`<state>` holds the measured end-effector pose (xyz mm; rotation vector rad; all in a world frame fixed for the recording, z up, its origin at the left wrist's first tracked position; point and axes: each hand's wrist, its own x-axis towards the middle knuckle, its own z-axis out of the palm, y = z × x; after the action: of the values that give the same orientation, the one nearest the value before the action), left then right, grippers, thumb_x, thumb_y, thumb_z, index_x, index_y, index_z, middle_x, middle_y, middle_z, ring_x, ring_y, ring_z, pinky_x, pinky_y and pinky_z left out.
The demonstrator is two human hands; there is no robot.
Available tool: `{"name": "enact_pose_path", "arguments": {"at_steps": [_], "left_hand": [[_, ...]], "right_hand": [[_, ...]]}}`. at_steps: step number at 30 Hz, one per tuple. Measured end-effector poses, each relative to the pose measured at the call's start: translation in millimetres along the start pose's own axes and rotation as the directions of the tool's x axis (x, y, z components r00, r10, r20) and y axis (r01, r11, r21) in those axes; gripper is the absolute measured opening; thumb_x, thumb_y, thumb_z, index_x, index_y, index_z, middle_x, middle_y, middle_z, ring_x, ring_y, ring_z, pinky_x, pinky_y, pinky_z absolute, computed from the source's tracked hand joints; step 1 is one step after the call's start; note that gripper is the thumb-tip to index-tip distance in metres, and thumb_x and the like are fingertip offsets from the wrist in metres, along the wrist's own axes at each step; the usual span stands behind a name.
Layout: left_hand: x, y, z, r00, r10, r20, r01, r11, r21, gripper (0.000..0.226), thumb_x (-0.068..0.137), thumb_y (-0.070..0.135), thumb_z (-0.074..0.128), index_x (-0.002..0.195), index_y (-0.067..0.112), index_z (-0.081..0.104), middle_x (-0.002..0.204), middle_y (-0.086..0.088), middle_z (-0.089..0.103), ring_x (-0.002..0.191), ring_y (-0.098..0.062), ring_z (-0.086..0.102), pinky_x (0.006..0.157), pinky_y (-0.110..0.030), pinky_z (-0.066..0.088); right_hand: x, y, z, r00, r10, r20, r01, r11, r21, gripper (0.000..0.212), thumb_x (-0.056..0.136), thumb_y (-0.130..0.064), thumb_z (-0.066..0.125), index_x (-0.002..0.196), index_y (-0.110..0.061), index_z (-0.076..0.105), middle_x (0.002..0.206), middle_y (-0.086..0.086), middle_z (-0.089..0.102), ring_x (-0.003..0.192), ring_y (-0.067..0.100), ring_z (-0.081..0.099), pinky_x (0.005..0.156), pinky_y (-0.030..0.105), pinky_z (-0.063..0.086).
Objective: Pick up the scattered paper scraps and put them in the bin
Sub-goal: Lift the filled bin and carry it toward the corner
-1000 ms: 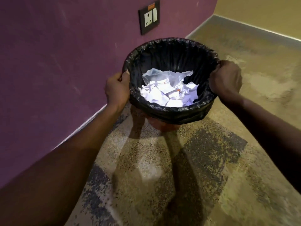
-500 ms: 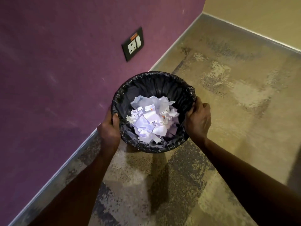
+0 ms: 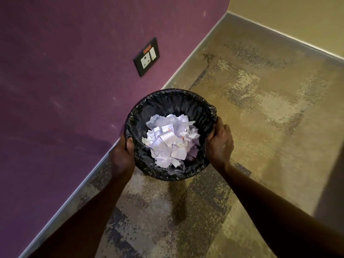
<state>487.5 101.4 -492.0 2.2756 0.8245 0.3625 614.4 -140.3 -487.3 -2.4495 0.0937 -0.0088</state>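
Bin [image 3: 167, 101] lower, nearer patchy carpet [image 3: 260, 127]

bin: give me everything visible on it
The bin is round and open-topped, lined with a crinkly black plastic bag folded over its rim. It sits upright by the purple wall, on or just above the carpet; contact is hidden. White crumpled paper scraps are heaped inside. The left hand and right hand grip opposite sides of the rim.
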Motion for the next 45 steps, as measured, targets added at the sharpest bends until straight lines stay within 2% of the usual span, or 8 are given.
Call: {"name": "enact_pose_path", "arguments": {"at_steps": [4, 12, 17, 21, 28, 32, 37, 45], "left_hand": [[15, 10, -14, 0.976, -0.184, 0.116, 0.181, 0.983, 0.039, 0.031, 0.102, 0.027, 0.046, 0.11, 0.005, 0.066, 0.088, -0.016, 0.069, 0.08, -0.03, 0.064, 0.063, -0.027, 0.04], [-12, 106, -64, 0.975, -0.133, 0.177, 0.173, 0.956, -0.238, 0.022, 0.101, 0.028, 0.051, 0.087, 0.021, 0.067, 0.078, 0.0, 0.065, 0.069, -0.009, 0.055, 0.057, -0.014, 0.041], [-17, 199, -95, 0.947, -0.095, 0.307, 0.25, 0.818, -0.519, 0.024, 0.1, 0.031, 0.052, 0.091, 0.036, 0.074, 0.086, 0.008, 0.073, 0.077, -0.006, 0.063, 0.069, -0.025, 0.053], [1, 278, -97, 0.934, -0.117, 0.337, 0.306, 0.748, -0.589, 0.021, 0.1, 0.025, 0.052, 0.1, 0.025, 0.072, 0.081, 0.009, 0.072, 0.067, 0.0, 0.062, 0.056, -0.015, 0.05], [61, 367, -52, 0.877, -0.187, 0.443, 0.432, 0.71, -0.556, 0.018, 0.099, 0.024, 0.053, 0.109, 0.018, 0.068, 0.076, 0.01, 0.074, 0.062, -0.004, 0.067, 0.058, -0.024, 0.058], [103, 409, -33, 0.852, -0.229, 0.472, 0.481, 0.699, -0.529, 0.015, 0.099, 0.022, 0.054, 0.105, 0.017, 0.067, 0.081, 0.008, 0.072, 0.07, -0.005, 0.065, 0.072, -0.031, 0.053], [158, 436, -3, 0.822, -0.255, 0.509, 0.527, 0.678, -0.512, 0.022, 0.096, 0.028, 0.055, 0.104, 0.012, 0.069, 0.093, -0.011, 0.065, 0.087, -0.024, 0.057, 0.075, -0.035, 0.046], [257, 472, 93, 0.78, -0.306, 0.546, 0.606, 0.583, -0.541, 0.02, 0.1, 0.011, 0.049, 0.114, 0.017, 0.062, 0.096, 0.0, 0.066, 0.085, -0.012, 0.061, 0.067, -0.03, 0.053]], "right_hand": [[1, -11, -19, 0.992, -0.016, 0.128, 0.011, 0.999, 0.039, 0.041, 0.102, -0.029, 0.037, 0.134, -0.009, 0.05, 0.107, 0.018, 0.058, 0.092, 0.034, 0.058, 0.07, 0.028, 0.033], [1, -26, -139, 0.991, -0.117, 0.06, 0.114, 0.992, 0.059, 0.066, 0.094, -0.052, 0.017, 0.134, -0.011, 0.05, 0.118, 0.012, 0.061, 0.102, 0.028, 0.055, 0.077, 0.029, 0.038], [33, -35, -234, 0.99, -0.131, -0.045, 0.132, 0.991, 0.024, 0.043, 0.101, -0.028, 0.028, 0.127, -0.008, 0.057, 0.115, 0.015, 0.065, 0.104, 0.033, 0.058, 0.081, 0.033, 0.043], [64, -41, -302, 0.983, -0.132, -0.126, 0.142, 0.987, 0.07, 0.035, 0.102, -0.019, 0.034, 0.125, -0.007, 0.059, 0.116, 0.013, 0.067, 0.103, 0.029, 0.06, 0.078, 0.025, 0.038], [154, -34, -349, 0.988, -0.065, -0.139, 0.083, 0.989, 0.125, 0.042, 0.098, -0.026, 0.032, 0.126, -0.007, 0.058, 0.119, 0.014, 0.066, 0.108, 0.031, 0.059, 0.09, 0.036, 0.045], [214, -31, -369, 0.998, -0.069, -0.004, 0.068, 0.97, 0.234, 0.038, 0.099, -0.02, 0.043, 0.135, -0.018, 0.055, 0.125, 0.006, 0.064, 0.11, 0.023, 0.059, 0.092, 0.036, 0.048], [298, -29, -387, 0.898, 0.069, 0.436, -0.264, 0.875, 0.406, 0.052, 0.094, -0.007, 0.052, 0.14, -0.03, 0.049, 0.118, -0.001, 0.063, 0.086, 0.02, 0.064, 0.057, 0.033, 0.051], [446, -1, -343, 0.801, 0.076, 0.594, -0.373, 0.839, 0.396, 0.074, 0.083, 0.009, 0.061, 0.143, -0.033, 0.045, 0.128, -0.003, 0.059, 0.091, 0.022, 0.068, 0.069, 0.037, 0.054]]}}
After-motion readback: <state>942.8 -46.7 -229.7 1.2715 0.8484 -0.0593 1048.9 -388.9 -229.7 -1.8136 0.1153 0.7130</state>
